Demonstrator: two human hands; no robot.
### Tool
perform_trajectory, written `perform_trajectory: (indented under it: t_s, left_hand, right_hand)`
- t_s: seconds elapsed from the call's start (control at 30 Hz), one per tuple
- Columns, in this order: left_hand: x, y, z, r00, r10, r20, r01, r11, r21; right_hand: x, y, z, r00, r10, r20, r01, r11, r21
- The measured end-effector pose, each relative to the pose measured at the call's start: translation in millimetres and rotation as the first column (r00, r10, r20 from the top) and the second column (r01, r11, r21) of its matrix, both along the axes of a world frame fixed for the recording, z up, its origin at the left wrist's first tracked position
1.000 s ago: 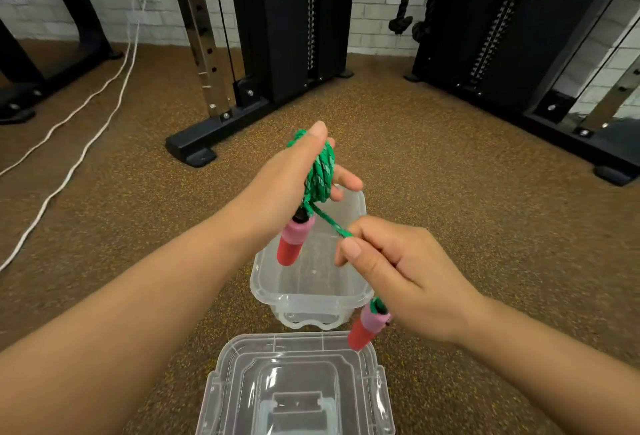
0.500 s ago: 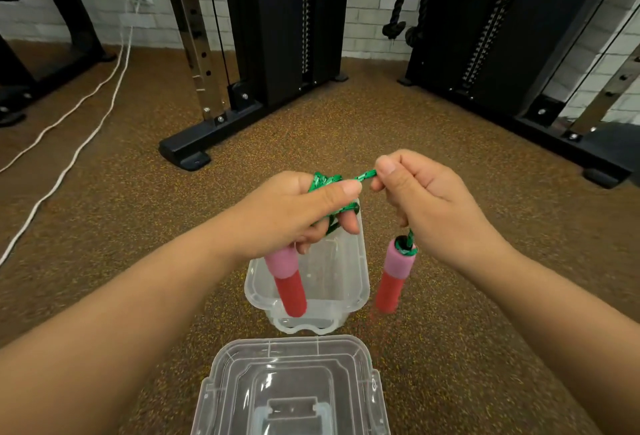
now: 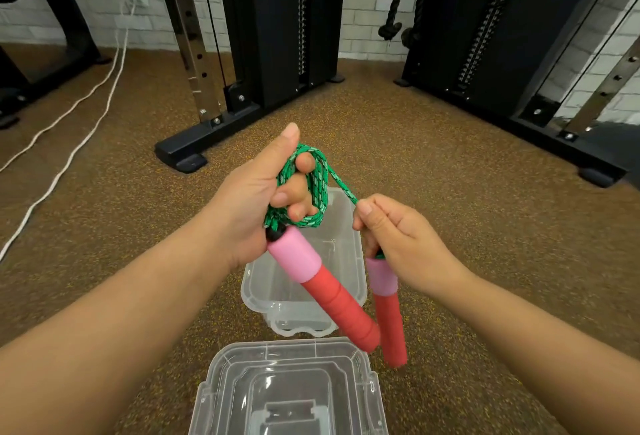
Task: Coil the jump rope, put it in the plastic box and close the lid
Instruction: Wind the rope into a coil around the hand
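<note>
Nearest, on the speckled brown rubber floor [image 3: 433, 192]: clear plastic lid [image 3: 291, 396], flat, close to the near edge of view. Just beyond, clear plastic box [image 3: 349, 227], open and empty, directly below both hands. Above it, green braided jump rope [image 3: 320, 180], wound in loops round the fingers of the left hand [image 3: 249, 199], clenched on coil and one pink-and-red foam handle [image 3: 320, 289]. Right hand [image 3: 401, 237] pinched on the short free strand, second pink-and-red handle [image 3: 386, 310] dangling beneath. Judged best: last strand kept taut, laid beside the earlier loops, coil pinched firmly, handles brought parallel before lowering. Farther off, black gym machines [image 3: 287, 36] against a white brick wall [image 3: 367, 19].
</note>
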State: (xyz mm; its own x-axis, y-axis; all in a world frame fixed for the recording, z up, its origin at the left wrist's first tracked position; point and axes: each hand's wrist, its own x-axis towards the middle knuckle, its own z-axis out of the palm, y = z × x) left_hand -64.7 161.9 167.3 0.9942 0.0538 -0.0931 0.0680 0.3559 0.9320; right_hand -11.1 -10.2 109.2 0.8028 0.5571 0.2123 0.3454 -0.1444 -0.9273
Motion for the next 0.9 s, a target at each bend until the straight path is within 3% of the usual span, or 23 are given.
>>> perform_trajectory:
  t_s: [0.27,0.47,0.6,0.7,0.77,0.83,0.9]
  left_hand:
    - [4,4,-1,0.993,0.096,-0.069,-0.103,0.989,-0.103]
    - [4,1,1,0.991,0.122,-0.051,-0.129,0.980,-0.150]
    - [3,1,-1,0.988,0.151,-0.040,-0.155,0.981,-0.119]
    - [4,-1,-8,0.984,0.179,0.001,-0.179,0.984,0.026]
    - [4,-3,-13,0.983,0.173,0.053,-0.181,0.957,0.229]
    - [1,-7,-15,0.986,0.123,0.108,-0.160,0.866,0.474]
    - [-1,-9,-18,0.986,0.042,0.160,-0.141,0.715,0.684]
  right_hand:
    - [-12,-3,-10,0.999,0.032,0.004,-0.032,0.997,-0.075]
    - [-17,-5,-12,0.980,0.031,0.194,0.018,0.969,-0.245]
    - [-19,-8,-9,0.918,0.139,0.372,0.033,0.906,-0.421]
    - [-25,-6,1,0.809,0.282,0.516,0.093,0.805,-0.586]
    - [-30,-3,8,0.688,0.379,0.619,0.154,0.757,-0.634]
    - [-35,0,14,0.593,0.428,0.683,0.200,0.743,-0.639]
    - [-39,1,23,0.540,0.441,0.717,0.217,0.750,-0.625]
